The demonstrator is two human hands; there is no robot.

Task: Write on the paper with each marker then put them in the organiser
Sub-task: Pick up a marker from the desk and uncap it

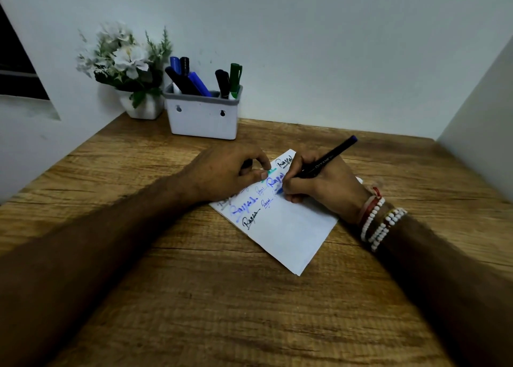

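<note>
Black-barrelled with a blue end cap, the pen (pixel 327 160) printed "OCTANE" is sitting in the right hand (pixel 319 186), its grip pinching the barrel near the tip, which is touching the paper (pixel 288 233). The left hand (pixel 227 172) is resting curled on the paper's 10 o'clock edge; whether it is enclosing anything I cannot tell. Blue and black ink is repeating a word like "Rayal". At 11 o'clock on the wooden surface (pixel 194 297), the white organiser (pixel 204 119) is holding blue, black and green markers (pixel 197 82), a flower pot (pixel 145 107) just beside it at 9 o'clock.
</note>
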